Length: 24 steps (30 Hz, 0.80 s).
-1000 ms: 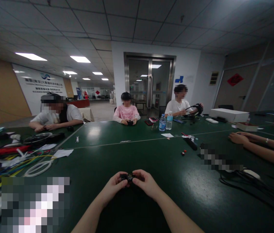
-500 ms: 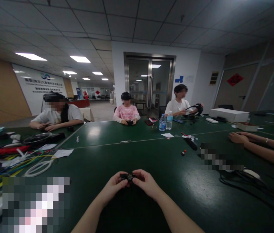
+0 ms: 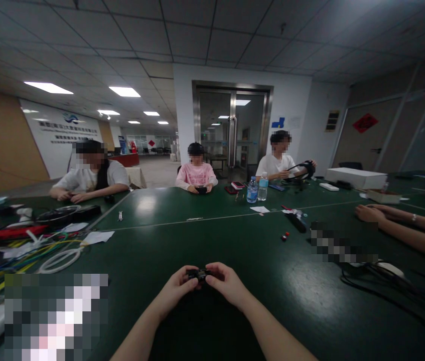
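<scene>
Between my two hands is a small dark object point(image 3: 197, 275), black with a few lighter details; its kind is too small to make out. My left hand point(image 3: 179, 287) pinches its left end between thumb and fingers. On the other end, the thumb and fingers of my right hand point(image 3: 225, 282) close in the same way. Both hands are just above the green table point(image 3: 212, 245) at its near side, and my fingers partly hide the object.
Cables and a coiled white cord point(image 3: 59, 259) lie at left. Two water bottles point(image 3: 257, 188) stand farther back. A small red-and-black piece point(image 3: 285, 236) and black cables point(image 3: 378, 286) lie to the right. Another person's hands point(image 3: 370, 213) rest at the right; several people sit around the table.
My hands and the small dark object stay in place. The person at the left has turned and shifted slightly to the right.
</scene>
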Tool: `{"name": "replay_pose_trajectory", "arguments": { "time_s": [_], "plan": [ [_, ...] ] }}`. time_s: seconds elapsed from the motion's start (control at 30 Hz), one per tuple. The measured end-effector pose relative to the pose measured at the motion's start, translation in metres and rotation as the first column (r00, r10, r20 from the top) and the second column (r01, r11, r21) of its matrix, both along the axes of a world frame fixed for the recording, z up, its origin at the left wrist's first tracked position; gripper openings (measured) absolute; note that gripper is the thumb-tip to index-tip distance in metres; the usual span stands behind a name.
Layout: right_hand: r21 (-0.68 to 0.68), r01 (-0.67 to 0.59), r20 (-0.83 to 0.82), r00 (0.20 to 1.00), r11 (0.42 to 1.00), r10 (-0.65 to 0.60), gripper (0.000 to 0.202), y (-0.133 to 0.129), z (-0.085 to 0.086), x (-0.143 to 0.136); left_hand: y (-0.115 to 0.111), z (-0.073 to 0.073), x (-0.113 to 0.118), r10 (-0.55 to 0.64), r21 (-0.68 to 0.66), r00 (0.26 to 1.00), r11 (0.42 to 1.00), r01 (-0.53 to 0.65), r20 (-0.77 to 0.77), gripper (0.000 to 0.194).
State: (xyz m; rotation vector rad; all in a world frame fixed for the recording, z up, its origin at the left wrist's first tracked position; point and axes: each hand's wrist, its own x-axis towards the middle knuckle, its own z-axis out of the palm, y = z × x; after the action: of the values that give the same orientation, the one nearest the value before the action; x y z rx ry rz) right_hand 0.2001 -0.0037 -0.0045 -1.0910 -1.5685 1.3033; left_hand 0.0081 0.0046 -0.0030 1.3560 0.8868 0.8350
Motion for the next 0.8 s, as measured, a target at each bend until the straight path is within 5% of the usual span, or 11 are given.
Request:
{"name": "replay_pose_trajectory", "arguments": {
  "time_s": [0.4,0.8],
  "plan": [
    [-0.001,-0.001,0.006,1.000,1.000,0.001,0.034,-0.003,0.005,0.000,-0.001,0.000,-0.001,-0.004,-0.012,1.000,1.000,0.004,0.006,0.034],
    [0.026,0.015,-0.027,1.000,1.000,-0.015,0.038,0.006,-0.009,-0.002,0.001,-0.002,0.000,-0.003,0.003,1.000,1.000,0.003,-0.003,0.035]
  ]
}}
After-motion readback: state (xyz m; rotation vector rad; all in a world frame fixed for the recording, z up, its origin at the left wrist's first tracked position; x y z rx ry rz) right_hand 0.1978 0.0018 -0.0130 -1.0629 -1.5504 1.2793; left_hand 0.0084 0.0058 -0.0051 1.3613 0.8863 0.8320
